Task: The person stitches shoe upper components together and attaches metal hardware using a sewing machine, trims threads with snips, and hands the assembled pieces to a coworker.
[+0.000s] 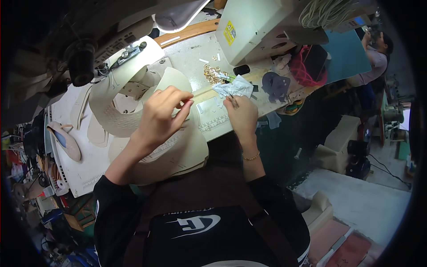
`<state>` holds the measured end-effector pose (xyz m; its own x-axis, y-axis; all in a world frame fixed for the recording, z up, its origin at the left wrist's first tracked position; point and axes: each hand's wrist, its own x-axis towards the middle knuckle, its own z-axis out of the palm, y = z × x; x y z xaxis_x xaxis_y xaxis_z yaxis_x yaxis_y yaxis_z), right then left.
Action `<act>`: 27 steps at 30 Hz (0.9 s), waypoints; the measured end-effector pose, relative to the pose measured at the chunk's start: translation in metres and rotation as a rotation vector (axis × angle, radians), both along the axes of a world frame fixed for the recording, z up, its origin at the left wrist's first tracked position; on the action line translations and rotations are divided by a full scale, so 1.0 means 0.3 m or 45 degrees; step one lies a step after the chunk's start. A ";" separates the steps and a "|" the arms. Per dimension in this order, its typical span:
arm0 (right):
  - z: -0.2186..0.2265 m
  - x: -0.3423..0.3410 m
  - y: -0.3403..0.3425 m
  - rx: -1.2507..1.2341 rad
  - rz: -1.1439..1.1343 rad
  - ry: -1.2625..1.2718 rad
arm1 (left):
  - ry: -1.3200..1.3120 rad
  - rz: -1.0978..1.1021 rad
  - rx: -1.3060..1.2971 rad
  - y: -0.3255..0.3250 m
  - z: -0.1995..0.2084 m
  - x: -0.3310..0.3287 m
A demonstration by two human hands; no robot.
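Note:
My left hand (161, 116) is closed in a pinch above the cream leather pieces (189, 149), thumb against fingertips. Whatever sits in that pinch is too small to make out. To its right, my right hand (242, 116) grips a small dark metal tool (233, 101), whose exact kind is unclear. Just beyond the tool lie crumpled white scraps (240, 86). A heap of small gold-coloured buckles (214, 74) is spread on the white worktable (189, 53). Left of my left hand, a curved cream piece (106, 113) rests around the sewing machine's base.
A sewing machine head (82, 62) overhangs the left side. A beige shoe (66, 141) lies at the table's left. The pale machine housing (249, 26), a pink mesh basket (307, 66) and a dark cut piece (275, 86) stand right. Another person (376, 62) sits far right.

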<state>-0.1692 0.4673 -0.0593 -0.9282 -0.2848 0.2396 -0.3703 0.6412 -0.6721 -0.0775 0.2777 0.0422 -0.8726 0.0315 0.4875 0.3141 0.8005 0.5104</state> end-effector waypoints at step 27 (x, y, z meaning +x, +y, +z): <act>0.055 -0.014 0.065 -0.946 -0.135 -0.407 | -0.195 -0.034 -0.567 0.019 -0.289 -0.363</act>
